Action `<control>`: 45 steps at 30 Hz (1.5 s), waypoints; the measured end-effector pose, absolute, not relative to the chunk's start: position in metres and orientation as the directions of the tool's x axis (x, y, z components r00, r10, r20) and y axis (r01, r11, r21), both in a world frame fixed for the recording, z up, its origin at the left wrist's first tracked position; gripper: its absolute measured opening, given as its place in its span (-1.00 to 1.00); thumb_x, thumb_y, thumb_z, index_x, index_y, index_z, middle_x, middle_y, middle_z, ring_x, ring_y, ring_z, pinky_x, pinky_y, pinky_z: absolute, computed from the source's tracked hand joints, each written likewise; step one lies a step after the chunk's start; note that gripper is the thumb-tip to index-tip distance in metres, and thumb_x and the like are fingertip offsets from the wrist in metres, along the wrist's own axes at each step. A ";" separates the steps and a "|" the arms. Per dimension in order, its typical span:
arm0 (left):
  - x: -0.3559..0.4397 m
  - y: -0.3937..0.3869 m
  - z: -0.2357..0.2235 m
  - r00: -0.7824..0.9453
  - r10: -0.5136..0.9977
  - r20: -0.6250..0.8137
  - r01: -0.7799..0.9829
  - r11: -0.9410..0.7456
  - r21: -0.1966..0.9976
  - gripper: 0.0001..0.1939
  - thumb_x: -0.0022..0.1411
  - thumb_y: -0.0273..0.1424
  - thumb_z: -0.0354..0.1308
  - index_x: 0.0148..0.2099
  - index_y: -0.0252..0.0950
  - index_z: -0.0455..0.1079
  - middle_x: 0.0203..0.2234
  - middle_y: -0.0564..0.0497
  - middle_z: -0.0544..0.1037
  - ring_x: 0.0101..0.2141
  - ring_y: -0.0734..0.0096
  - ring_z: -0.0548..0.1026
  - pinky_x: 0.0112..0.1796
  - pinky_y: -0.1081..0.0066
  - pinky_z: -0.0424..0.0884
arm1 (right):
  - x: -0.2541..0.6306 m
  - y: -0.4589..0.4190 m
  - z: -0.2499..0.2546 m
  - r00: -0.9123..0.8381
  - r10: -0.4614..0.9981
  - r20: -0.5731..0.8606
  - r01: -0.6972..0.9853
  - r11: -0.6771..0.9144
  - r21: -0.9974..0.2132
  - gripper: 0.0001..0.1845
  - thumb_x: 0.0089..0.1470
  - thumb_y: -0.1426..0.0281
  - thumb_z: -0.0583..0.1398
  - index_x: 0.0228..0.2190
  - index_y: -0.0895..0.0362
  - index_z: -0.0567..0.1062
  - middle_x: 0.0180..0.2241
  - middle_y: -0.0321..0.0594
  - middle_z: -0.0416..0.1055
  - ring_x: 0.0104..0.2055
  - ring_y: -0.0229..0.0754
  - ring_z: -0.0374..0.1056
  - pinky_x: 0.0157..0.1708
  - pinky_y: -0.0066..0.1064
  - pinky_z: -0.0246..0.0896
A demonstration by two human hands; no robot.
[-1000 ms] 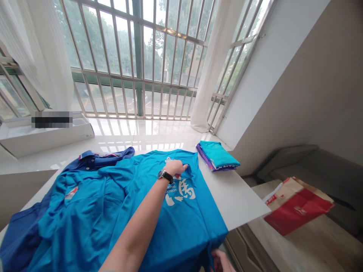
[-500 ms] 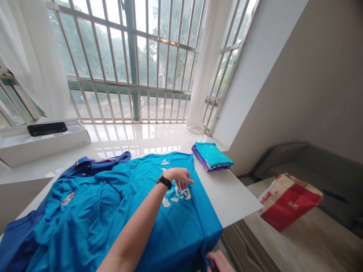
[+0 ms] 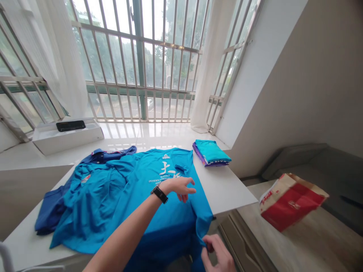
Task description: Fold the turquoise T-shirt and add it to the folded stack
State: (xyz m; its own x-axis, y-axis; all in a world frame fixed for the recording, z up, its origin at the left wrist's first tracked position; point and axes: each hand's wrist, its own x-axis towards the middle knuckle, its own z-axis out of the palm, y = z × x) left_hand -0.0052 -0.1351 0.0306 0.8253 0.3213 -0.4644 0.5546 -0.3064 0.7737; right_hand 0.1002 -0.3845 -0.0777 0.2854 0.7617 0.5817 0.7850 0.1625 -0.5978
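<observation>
"What does the right hand hold?"

"It pinches the edge of the big blue shirt between thumb and finger, past the desk's near edge. The shirt lies flat on the desk, white letters up, and its bottom hangs over that edge."

"And the left hand?"

"It is over the shirt's middle, palm down. Its fingers are bent and a bit spread. I cannot tell if they touch the cloth. The wrist has a black watch."

"What is beside the shirt?"

"A crumpled blue top, toward the desk's left edge, partly on a dark blue shirt. A red and tan paper bag sits past the right corner."

"And farther?"

"A folded pile near the desk's far right. On the window ledge, a white box holds a black phone."
</observation>
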 end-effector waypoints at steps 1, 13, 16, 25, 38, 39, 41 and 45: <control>-0.004 -0.143 0.029 0.833 0.300 -0.464 0.539 -0.253 0.804 -0.37 0.28 -0.13 0.11 0.30 -0.23 0.07 -0.40 -0.07 0.61 -0.37 0.20 0.62 -0.38 0.32 0.56 | 0.103 -0.387 -0.072 0.251 0.776 0.579 0.784 0.188 -0.591 -0.82 0.14 0.43 0.08 -0.39 0.09 0.49 -0.52 -0.29 0.36 -0.53 -0.27 0.35 -0.47 -0.54 0.31; -0.011 -0.207 0.037 0.819 0.304 -0.487 0.510 0.006 0.860 -0.34 0.30 -0.02 0.09 0.30 -0.22 0.08 -0.36 -0.05 0.56 -0.36 0.27 0.60 -0.34 0.32 0.53 | 0.119 -0.402 -0.030 0.255 0.754 0.605 0.792 0.196 -0.578 -0.87 0.17 0.45 0.09 -0.33 0.09 0.45 -0.45 -0.29 0.37 -0.43 -0.25 0.35 -0.40 -0.50 0.30; -0.011 -0.221 0.034 0.842 0.318 -0.435 0.426 0.102 0.899 -0.31 0.26 -0.01 0.15 0.32 -0.16 0.09 -0.26 -0.03 0.51 -0.31 0.33 0.56 -0.29 0.34 0.50 | 0.120 -0.402 -0.031 0.222 0.772 0.596 0.790 0.216 -0.574 -0.86 0.17 0.48 0.09 -0.30 0.09 0.45 -0.43 -0.29 0.37 -0.41 -0.26 0.36 -0.36 -0.50 0.30; 0.040 -0.234 -0.014 0.631 0.754 -0.186 0.098 0.160 0.982 -0.60 0.14 -0.34 0.25 0.04 -0.28 0.43 -0.45 0.10 0.36 -0.52 0.59 0.23 -0.53 0.54 0.13 | 0.116 -0.402 -0.047 0.094 0.849 0.520 0.834 0.218 -0.506 -0.72 0.13 0.57 0.04 -0.23 0.05 0.47 -0.33 -0.23 0.42 -0.35 -0.20 0.44 -0.30 -0.43 0.36; 0.065 -0.205 -0.029 0.667 0.710 -0.224 0.044 0.262 0.964 -0.65 0.03 -0.50 0.29 -0.08 -0.33 0.47 -0.41 0.04 0.44 -0.43 0.51 0.41 -0.37 0.48 0.36 | 0.116 -0.403 -0.107 0.154 0.892 0.425 0.851 0.099 -0.516 -0.46 -0.04 0.69 -0.02 -0.11 0.03 0.46 -0.17 -0.17 0.44 -0.18 -0.14 0.48 -0.19 -0.38 0.44; 0.065 -0.204 -0.029 0.684 0.685 -0.250 0.002 0.341 0.940 -0.64 0.02 -0.50 0.31 -0.08 -0.33 0.46 -0.43 0.06 0.43 -0.43 0.52 0.42 -0.36 0.48 0.37 | 0.121 -0.405 -0.112 0.165 0.876 0.453 0.859 0.098 -0.502 -0.46 -0.04 0.68 -0.02 -0.11 0.03 0.47 -0.17 -0.16 0.44 -0.16 -0.13 0.48 -0.18 -0.37 0.44; 0.064 -0.200 -0.028 0.688 0.674 -0.270 0.008 0.365 0.931 -0.64 -0.01 -0.51 0.36 -0.11 -0.35 0.46 -0.47 0.08 0.42 -0.44 0.52 0.42 -0.34 0.46 0.38 | 0.129 -0.408 -0.121 0.199 0.836 0.512 0.874 0.084 -0.478 -0.48 -0.04 0.67 -0.01 -0.12 0.03 0.47 -0.16 -0.15 0.44 -0.14 -0.11 0.49 -0.19 -0.36 0.46; 0.059 -0.188 -0.026 0.636 0.733 -0.243 0.089 0.244 0.966 -0.65 -0.03 -0.57 0.37 -0.13 -0.34 0.48 -0.45 0.08 0.41 -0.44 0.51 0.41 -0.35 0.44 0.39 | 0.131 -0.414 -0.139 0.257 0.783 0.567 0.871 0.066 -0.487 -0.50 -0.01 0.64 0.00 -0.09 0.03 0.47 -0.16 -0.13 0.45 -0.16 -0.10 0.50 -0.20 -0.35 0.47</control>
